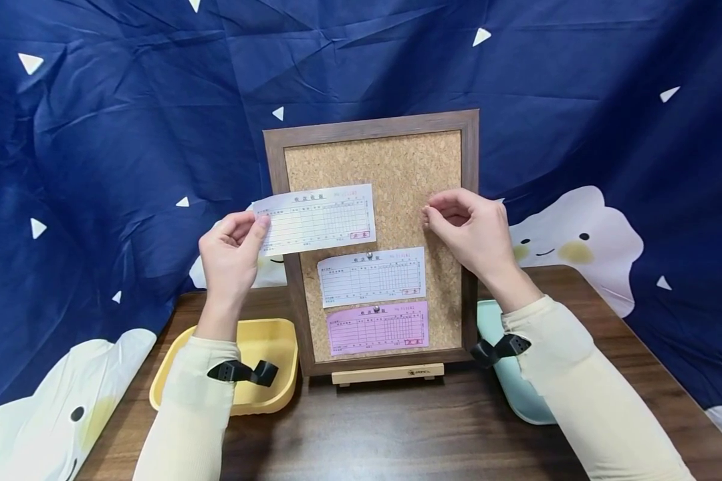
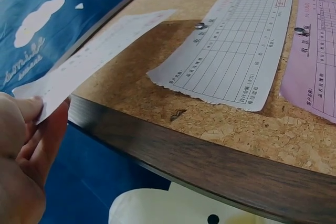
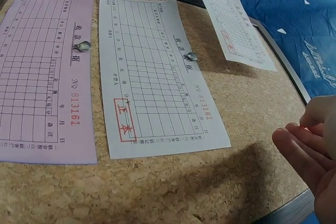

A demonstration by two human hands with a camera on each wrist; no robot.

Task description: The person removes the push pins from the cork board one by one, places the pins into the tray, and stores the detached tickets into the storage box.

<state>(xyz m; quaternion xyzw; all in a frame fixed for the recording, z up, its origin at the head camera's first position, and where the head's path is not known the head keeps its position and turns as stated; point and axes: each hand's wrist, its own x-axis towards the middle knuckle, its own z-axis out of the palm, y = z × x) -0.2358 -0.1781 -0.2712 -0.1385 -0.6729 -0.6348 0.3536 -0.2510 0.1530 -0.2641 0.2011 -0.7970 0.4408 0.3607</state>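
Between its thumb and fingers my left hand (image 1: 231, 257) pinches the left end of a white receipt slip (image 1: 319, 217). The slip stands off the corkboard (image 1: 397, 160) and overlaps its left frame; the left wrist view shows a gap behind it. Below, another white receipt slip (image 3: 152, 72) hangs by a pushpin (image 3: 190, 56). A pink receipt slip (image 1: 378, 329) hangs lowest, under its own pushpin (image 3: 82, 46). My right hand (image 1: 472, 230) is at the board's right side, thumb and fingertips brought together; whether they hold something small is too small to tell.
The framed board leans on a light wooden stand (image 1: 388, 374) on a dark wood table (image 1: 409, 427). A yellow tray (image 1: 267, 404) sits to the left and a pale green tray (image 1: 520, 394) to the right, partly behind my right forearm. Blue patterned cloth (image 1: 361, 60) hangs behind.
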